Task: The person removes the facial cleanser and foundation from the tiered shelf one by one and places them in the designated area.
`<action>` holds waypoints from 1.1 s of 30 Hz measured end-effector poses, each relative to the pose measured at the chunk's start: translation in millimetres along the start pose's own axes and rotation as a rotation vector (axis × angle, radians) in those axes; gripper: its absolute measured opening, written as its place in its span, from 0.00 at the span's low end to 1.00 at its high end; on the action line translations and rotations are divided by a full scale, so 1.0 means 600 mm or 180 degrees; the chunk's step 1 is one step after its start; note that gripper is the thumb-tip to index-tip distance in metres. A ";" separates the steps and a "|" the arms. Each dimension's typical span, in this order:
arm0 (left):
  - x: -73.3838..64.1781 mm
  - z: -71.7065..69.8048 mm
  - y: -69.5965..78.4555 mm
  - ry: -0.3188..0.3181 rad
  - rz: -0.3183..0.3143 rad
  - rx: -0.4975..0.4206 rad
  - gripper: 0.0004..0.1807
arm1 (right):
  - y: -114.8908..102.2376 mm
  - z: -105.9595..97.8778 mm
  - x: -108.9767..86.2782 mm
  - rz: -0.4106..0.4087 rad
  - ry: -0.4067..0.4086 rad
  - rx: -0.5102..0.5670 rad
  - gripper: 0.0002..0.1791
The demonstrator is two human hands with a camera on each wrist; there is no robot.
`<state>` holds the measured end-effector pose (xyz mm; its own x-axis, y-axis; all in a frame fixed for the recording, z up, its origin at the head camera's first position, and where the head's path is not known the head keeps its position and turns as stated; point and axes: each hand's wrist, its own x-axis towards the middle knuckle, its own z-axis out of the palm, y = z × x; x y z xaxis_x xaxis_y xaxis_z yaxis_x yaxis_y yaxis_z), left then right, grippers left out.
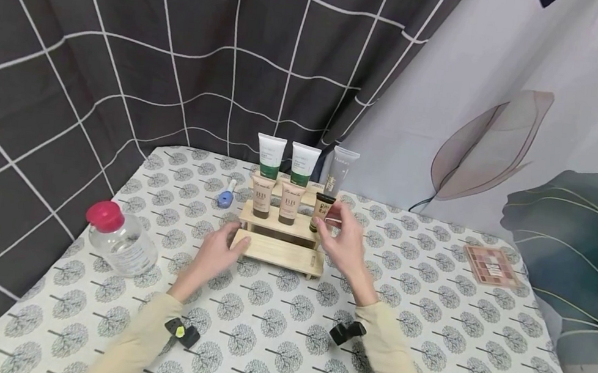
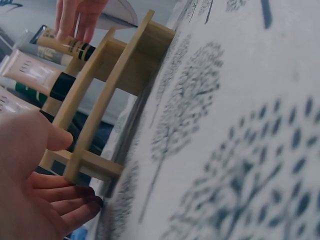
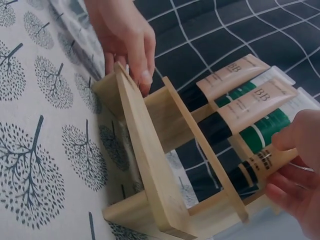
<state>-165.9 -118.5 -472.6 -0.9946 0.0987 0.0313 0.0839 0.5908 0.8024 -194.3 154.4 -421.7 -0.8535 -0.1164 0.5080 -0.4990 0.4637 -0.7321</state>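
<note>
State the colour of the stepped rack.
The stepped rack is pale yellowish wood, clearest in the right wrist view.

On a rack [image 1: 277, 253] near the surface's [image 1: 282, 332] back edge stand tubes [image 1: 290, 203]; a bottle [image 1: 126, 247] sits by the left edge, a palette [image 1: 491, 267] near the back-right corner.

Cap-down gold tube [image 1: 321, 212] at wooden rack [image 1: 277, 252]

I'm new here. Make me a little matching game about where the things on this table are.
1. gold tube
2. red-capped bottle
3. makeup palette
4. white-and-green tubes

A. right of the wooden stand
B. in the stand's back row
C. held by the right hand
D. left of the stand

Pairs: 1-C, 2-D, 3-A, 4-B
</note>
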 end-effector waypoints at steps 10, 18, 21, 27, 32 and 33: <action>-0.005 0.027 -0.013 0.0365 -0.0292 -0.0229 0.33 | 0.009 0.010 -0.005 0.0038 0.0067 0.0158 0.15; -0.004 0.031 -0.011 0.0481 -0.0434 -0.0594 0.32 | 0.001 -0.001 -0.011 0.0007 0.0252 0.0299 0.17; -0.004 0.032 -0.013 0.0481 -0.0505 -0.0711 0.32 | -0.024 -0.015 -0.013 0.0069 0.0284 0.0236 0.17; -0.001 0.036 -0.018 0.0526 -0.0603 -0.0874 0.30 | -0.047 -0.039 -0.022 0.0172 0.0290 0.0163 0.17; -0.002 0.039 -0.018 0.0552 -0.0535 -0.0919 0.28 | -0.008 -0.049 -0.033 0.0320 0.0265 0.0178 0.17; -0.002 0.039 -0.018 0.0552 -0.0528 -0.0927 0.28 | 0.001 -0.050 -0.036 0.0355 0.0254 0.0169 0.16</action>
<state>-164.4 -106.3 -495.2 -0.9908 -0.1310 -0.0327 -0.0750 0.3325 0.9401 -171.8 183.4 -419.3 -0.8905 0.0045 0.4550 -0.4107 0.4224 -0.8080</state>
